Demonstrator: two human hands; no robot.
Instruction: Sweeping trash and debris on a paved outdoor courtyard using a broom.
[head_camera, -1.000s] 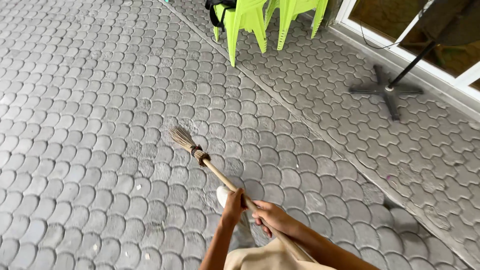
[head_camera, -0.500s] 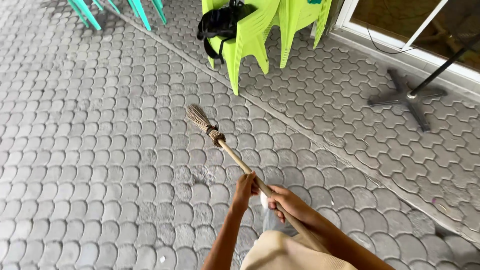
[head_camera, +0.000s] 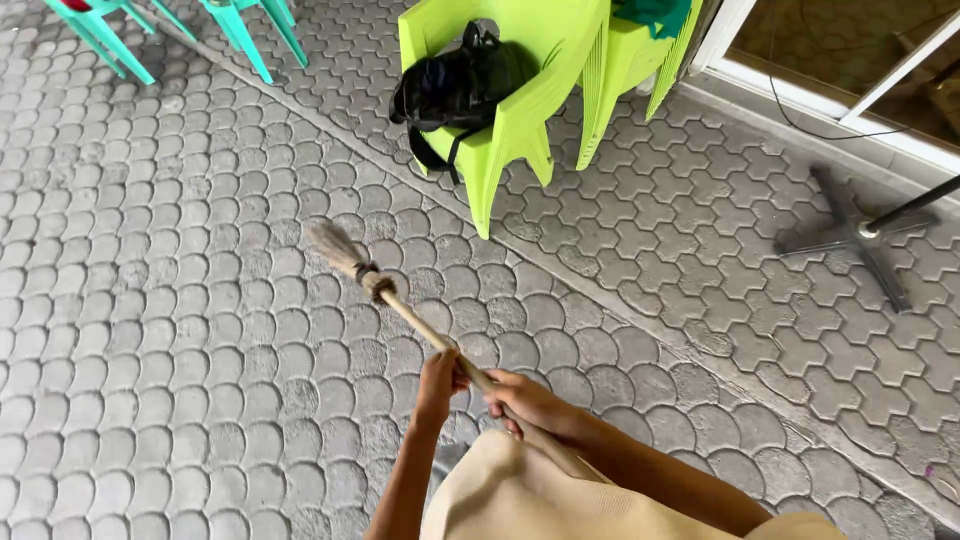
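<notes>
Gripping the broom (head_camera: 400, 305) by its wooden handle, both hands sit close together near the body — the left hand (head_camera: 440, 380) clenched further down the stick, the right hand (head_camera: 525, 400) clenched just behind it, a spacing that gives leverage over the long shaft. Its bristle head (head_camera: 335, 245) points away to the far left over the grey paving (head_camera: 150, 330). A black bag (head_camera: 455, 85) rests on a lime-green chair (head_camera: 520, 90) beyond — off the ground
</notes>
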